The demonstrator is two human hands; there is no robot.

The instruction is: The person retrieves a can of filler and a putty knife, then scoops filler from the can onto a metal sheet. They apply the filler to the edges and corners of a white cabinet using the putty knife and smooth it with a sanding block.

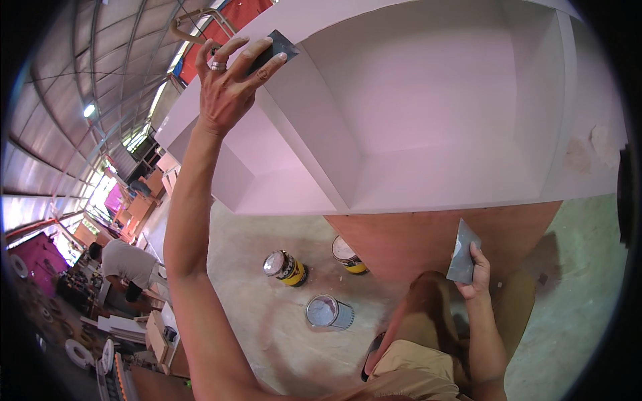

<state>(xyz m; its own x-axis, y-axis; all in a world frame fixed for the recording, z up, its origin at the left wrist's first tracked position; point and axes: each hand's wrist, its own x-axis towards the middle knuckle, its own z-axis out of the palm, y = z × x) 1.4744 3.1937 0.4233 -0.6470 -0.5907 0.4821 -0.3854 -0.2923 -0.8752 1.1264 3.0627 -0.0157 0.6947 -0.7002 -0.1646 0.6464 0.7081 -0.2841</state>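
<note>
My left hand (231, 80) is raised at the top edge of a white cabinet (321, 113), its fingers gripping a dark grey square flat scraper (279, 47) against the upper rim. My right hand (477, 271) is lower, in front of a brown board (388, 244) under the cabinet, holding a grey flat scraper (460, 247) with some pale material along its edge. The cabinet has open compartments divided by vertical panels, and pale patches mark its right side.
On the concrete floor (234, 334) below stand two black-and-yellow cans (291, 271) and a grey pail (328, 313), beside my bent legs (428, 307). At left, a co-worker in a white shirt (130, 267) bends among stacked boards (157, 334) and tools under a metal roof.
</note>
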